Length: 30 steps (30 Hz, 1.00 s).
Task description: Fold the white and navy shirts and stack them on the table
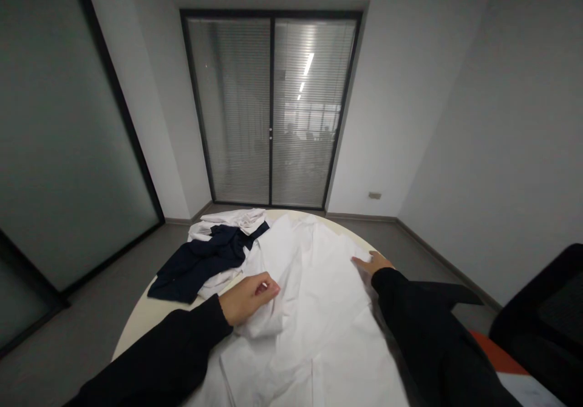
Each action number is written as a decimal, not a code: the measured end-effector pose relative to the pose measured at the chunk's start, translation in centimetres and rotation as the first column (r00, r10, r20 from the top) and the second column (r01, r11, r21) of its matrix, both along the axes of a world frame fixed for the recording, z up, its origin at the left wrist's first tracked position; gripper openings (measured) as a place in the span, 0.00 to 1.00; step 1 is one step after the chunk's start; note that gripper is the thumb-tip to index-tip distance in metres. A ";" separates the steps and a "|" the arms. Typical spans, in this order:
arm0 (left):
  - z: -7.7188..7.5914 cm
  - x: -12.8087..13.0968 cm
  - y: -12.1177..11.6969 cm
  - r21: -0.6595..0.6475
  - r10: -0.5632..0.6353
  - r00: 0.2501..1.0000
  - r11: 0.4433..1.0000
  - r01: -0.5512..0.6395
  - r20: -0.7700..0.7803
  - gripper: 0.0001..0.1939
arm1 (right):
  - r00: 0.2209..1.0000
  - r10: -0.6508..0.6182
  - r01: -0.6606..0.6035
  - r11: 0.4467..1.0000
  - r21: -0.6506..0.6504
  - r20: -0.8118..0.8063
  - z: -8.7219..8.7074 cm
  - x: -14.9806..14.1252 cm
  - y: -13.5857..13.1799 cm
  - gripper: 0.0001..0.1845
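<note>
A white shirt [332, 285] lies spread over the round table, with folds and a seam running down its front part. My left hand [248, 297] is over its left side, fingers curled and thumb pressed against them in a pinch on a raised fold of the cloth. At the shirt's right edge, near the table rim, my right hand [376, 263] rests with thumb and fingers apart, touching the fabric. Its palm side is hidden.
The pale table top [136, 328] shows at the left rim. A dark navy garment [200, 261] lies crumpled there, beside another white garment [237, 217]. A black chair [546, 310] stands at right, near a red-orange item [498, 352]. Glass doors [273, 109] stand behind.
</note>
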State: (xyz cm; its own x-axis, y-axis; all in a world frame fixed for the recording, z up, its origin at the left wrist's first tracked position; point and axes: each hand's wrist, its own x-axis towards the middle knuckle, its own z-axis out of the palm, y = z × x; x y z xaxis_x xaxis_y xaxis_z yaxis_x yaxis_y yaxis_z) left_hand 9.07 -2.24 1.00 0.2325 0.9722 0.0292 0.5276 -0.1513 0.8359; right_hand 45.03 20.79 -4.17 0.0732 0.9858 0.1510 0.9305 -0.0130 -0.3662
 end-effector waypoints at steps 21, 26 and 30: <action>-5.6 5.5 12.2 0.087 0.232 0.972 0.970 -0.229 -0.024 0.38 | 0.681 0.683 -0.730 0.663 -0.167 -0.265 0.0 -10.7 -9.1 0.13; -7.1 5.6 11.6 0.143 0.238 0.965 0.964 -0.222 -0.111 0.28 | 0.871 0.203 -0.344 0.902 -0.260 -0.448 1.0 -10.3 -3.8 0.13; -7.5 5.3 11.5 0.175 0.210 0.975 0.965 -0.195 -0.075 0.18 | 0.847 0.053 -0.248 0.919 -0.305 -0.529 0.8 -11.3 0.2 0.24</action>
State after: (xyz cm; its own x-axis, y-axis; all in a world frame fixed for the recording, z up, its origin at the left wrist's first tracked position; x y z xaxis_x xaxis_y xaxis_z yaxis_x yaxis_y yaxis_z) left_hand 14.41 9.24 -6.46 0.0403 0.9826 0.1811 0.6352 -0.1652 0.7545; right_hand 33.76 21.04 -3.39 -0.1118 0.9690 -0.2201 0.6195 -0.1053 -0.7779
